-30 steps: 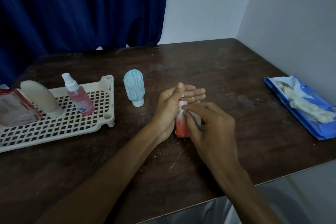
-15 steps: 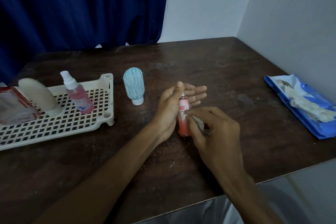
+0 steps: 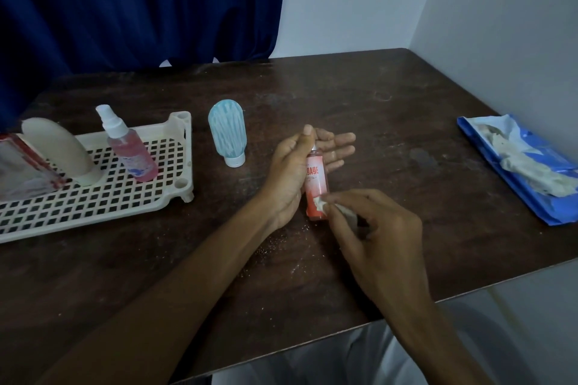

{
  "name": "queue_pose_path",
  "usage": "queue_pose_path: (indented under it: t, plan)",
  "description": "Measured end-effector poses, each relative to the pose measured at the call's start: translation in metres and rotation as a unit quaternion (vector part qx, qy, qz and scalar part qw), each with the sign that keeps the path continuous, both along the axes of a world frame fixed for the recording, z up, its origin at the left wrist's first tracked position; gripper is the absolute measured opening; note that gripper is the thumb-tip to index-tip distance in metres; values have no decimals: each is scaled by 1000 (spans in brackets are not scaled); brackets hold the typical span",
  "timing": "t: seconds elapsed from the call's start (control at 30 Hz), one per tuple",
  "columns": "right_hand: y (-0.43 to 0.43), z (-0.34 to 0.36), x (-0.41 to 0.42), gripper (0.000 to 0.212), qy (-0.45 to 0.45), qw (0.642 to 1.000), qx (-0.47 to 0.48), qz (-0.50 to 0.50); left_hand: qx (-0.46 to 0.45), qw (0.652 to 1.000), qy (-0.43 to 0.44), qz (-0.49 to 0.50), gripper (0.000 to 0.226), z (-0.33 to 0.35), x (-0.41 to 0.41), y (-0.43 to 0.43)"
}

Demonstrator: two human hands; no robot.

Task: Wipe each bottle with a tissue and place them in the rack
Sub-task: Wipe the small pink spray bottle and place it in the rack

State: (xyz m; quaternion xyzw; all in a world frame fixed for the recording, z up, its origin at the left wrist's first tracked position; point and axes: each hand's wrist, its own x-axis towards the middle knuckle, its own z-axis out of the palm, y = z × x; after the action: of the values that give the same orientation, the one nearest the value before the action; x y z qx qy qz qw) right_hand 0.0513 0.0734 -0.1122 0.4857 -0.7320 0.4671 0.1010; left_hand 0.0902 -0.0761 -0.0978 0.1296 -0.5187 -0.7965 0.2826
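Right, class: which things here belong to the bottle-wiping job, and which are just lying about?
Job: orange bottle, tissue, pale blue bottle, rack, pink spray bottle, cream bottle, blue tissue pack.
Lying about: red-and-white packet, curtain.

I am gripping a small bottle [image 3: 316,184] of glossy, see-through pink-orange plastic in my left hand [image 3: 291,172], and my right hand [image 3: 384,234] is pinching a scrap of tissue [image 3: 320,204] against it, soft white paper, crumpled and matt. The table [image 3: 375,97] is showing as dark wood, matt and scuffed, with pale gritty specks lying on it. The rack [image 3: 103,200] is looking like smooth cream plastic, moulded in an open lattice. The spray bottle [image 3: 131,150] is shining as clear plastic under a white cap, while the cream tube [image 3: 59,147] is looking dull and smooth. The pale blue tube [image 3: 227,131] is looking frosted and streaked. The wipes pack [image 3: 541,211] is gleaming like blue plastic film, and the curtain [image 3: 125,3] is hanging as dark blue cloth.
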Motion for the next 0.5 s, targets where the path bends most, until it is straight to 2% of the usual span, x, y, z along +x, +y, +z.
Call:
queue_pose_path:
  t: [0.2,0.33,0.5]
  plan:
    - [-6,2,-2,13,-22,1000,0,-15,6,1000,-4,1,37,-3,1,2]
    - [-5,-3,10,17,11,1000,-13,-9,23,1000,-10,11,39,-2,0,2]
    - [-4,-9,13,17,38,999,-10,-15,-67,994,-80,27,35,0,2,2]
